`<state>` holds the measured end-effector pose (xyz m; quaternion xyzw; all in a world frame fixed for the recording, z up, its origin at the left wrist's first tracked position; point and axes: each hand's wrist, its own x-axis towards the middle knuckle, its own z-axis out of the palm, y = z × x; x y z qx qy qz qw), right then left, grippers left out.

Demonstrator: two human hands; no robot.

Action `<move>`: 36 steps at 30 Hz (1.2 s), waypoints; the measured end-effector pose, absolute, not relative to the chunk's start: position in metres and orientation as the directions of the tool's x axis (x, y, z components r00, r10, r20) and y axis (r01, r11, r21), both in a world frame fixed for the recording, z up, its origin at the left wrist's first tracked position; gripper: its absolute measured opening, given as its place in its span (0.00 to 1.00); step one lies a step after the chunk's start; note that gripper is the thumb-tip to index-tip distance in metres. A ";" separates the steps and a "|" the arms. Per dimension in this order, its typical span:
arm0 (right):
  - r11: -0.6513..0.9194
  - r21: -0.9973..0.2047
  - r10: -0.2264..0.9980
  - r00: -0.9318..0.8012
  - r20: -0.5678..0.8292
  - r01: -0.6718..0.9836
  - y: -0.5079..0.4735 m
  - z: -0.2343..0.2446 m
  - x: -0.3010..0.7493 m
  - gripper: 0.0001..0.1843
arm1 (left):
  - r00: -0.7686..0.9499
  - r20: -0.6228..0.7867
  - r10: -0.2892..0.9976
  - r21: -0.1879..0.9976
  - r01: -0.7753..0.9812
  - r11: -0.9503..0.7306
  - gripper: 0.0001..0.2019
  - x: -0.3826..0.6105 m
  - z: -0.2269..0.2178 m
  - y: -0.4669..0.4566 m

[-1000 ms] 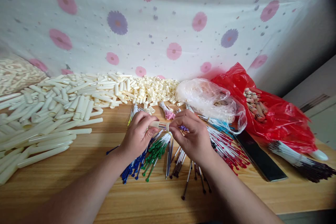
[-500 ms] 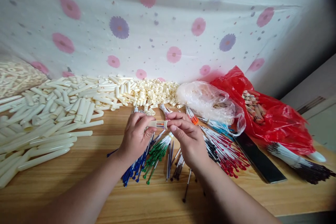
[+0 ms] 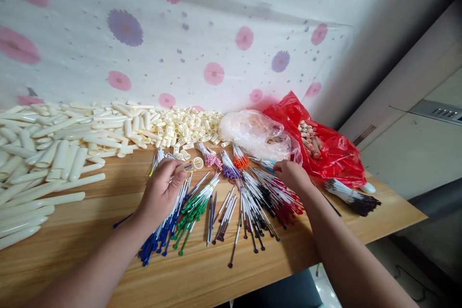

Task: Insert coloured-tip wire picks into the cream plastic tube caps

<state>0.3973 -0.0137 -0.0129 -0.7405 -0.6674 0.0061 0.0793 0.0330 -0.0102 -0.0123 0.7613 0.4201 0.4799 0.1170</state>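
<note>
My left hand (image 3: pixel 160 192) is closed round a short cream tube (image 3: pixel 190 166) with coloured refills inside it, held just above the wooden table (image 3: pixel 108 240). My right hand (image 3: pixel 291 176) has reached to the right and rests with curled fingers on a fan of thin white refills (image 3: pixel 274 192) with red and dark tips, beside the clear plastic bag (image 3: pixel 258 134). What its fingers hold, if anything, is hidden. Between my hands lie bundles of refills with blue (image 3: pixel 159 238), green (image 3: pixel 191 211), purple (image 3: pixel 229 168), pink (image 3: pixel 211 158) and orange (image 3: pixel 238 158) ends.
A heap of cream pen barrels (image 3: pixel 54 154) covers the left of the table, and small cream ribbed parts (image 3: pixel 187 130) lie behind. A red bag (image 3: pixel 325 149) with tan pieces sits at the right. A dark-tipped bundle (image 3: pixel 352 197) lies near the table's right edge. A flowered sheet (image 3: pixel 162 48) hangs behind.
My right hand let go of the tube and moved right onto the red-tipped refills. My left hand keeps the tube. The camera swung to the right.
</note>
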 end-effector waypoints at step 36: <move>0.125 0.274 0.992 -0.123 -0.026 0.953 -0.004 -0.016 0.366 0.15 | 0.182 0.589 0.787 0.633 0.502 -0.589 0.13 0.034 -0.013 -0.009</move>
